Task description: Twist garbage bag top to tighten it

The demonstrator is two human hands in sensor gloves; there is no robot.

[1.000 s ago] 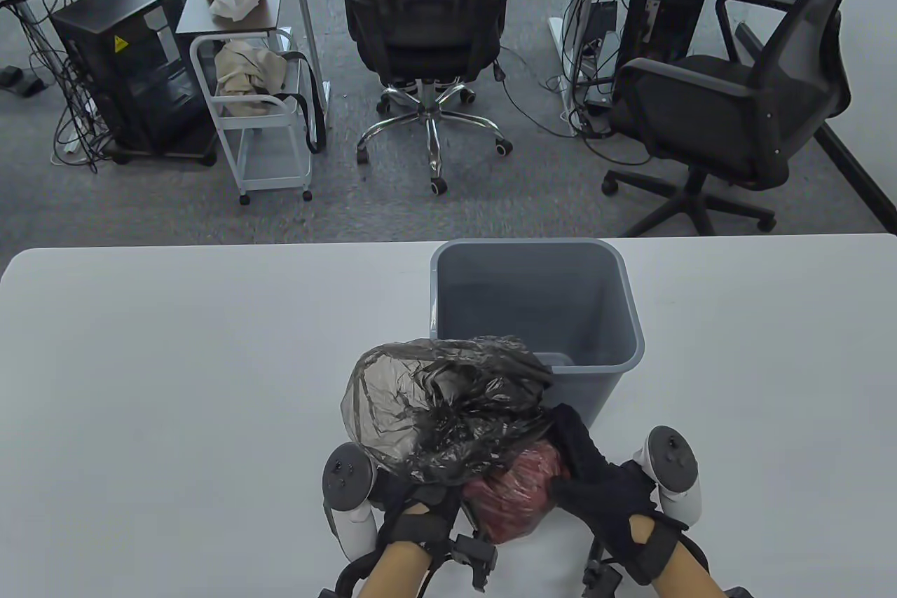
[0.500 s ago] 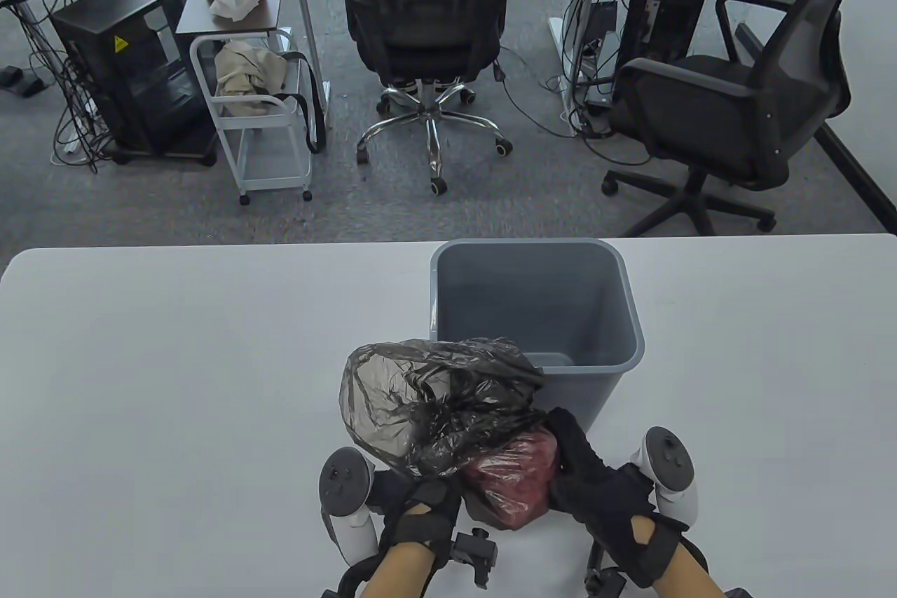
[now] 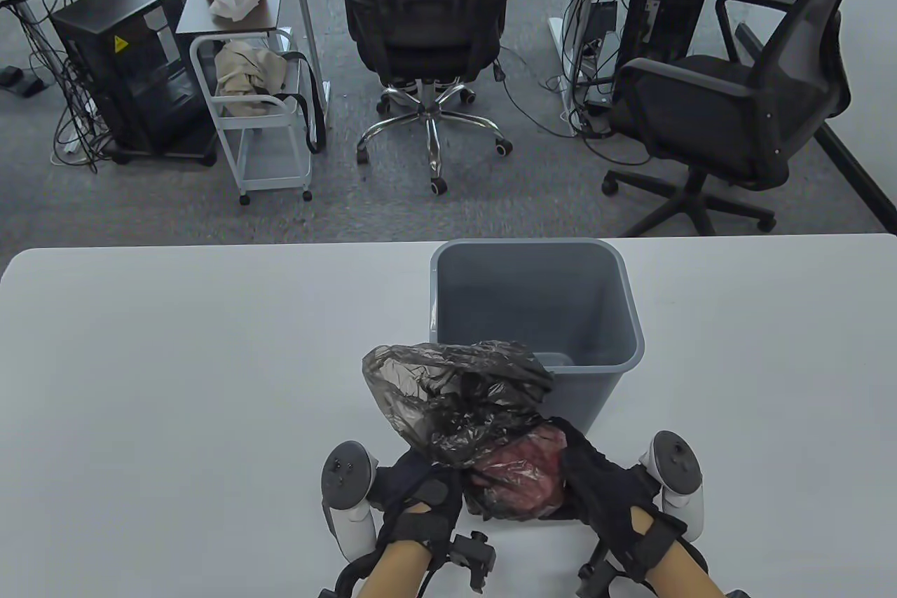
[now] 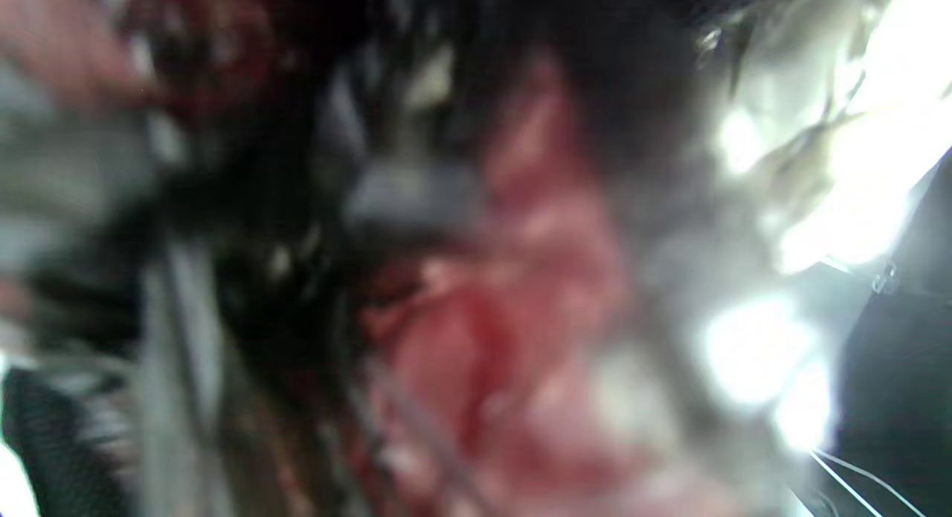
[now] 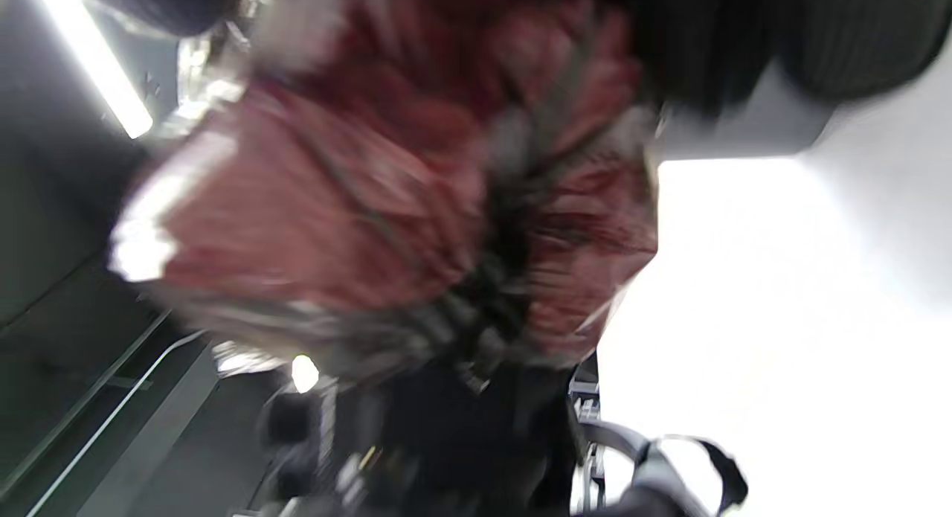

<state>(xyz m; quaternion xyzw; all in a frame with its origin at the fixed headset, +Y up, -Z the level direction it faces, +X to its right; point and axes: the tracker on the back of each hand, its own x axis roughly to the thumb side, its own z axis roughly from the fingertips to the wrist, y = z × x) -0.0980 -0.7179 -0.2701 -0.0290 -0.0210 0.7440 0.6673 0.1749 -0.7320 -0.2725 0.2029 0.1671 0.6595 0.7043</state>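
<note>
A thin dark garbage bag [image 3: 455,395] lies on the white table [image 3: 175,381] near the front edge, its loose top bunched upward and leftward. A red bundle [image 3: 522,475] shows through its lower part. My left hand [image 3: 413,489] holds the bag from the left, fingers under the plastic. My right hand [image 3: 596,482] holds the red-filled bottom from the right. Both wrist views are blurred: the left wrist view shows the red content [image 4: 520,353] behind dark plastic, the right wrist view shows the red bundle [image 5: 387,204] with gathered plastic.
A grey plastic bin [image 3: 536,317] stands on the table just behind the bag, touching or nearly touching it. Office chairs [image 3: 427,30], a white cart [image 3: 259,128] and desks stand on the floor beyond the table's far edge.
The bag's puffed top has shrunk and shifted right, toward the bin. The red bundle has turned and settled lower between my hands. Both hands have moved slightly right.
</note>
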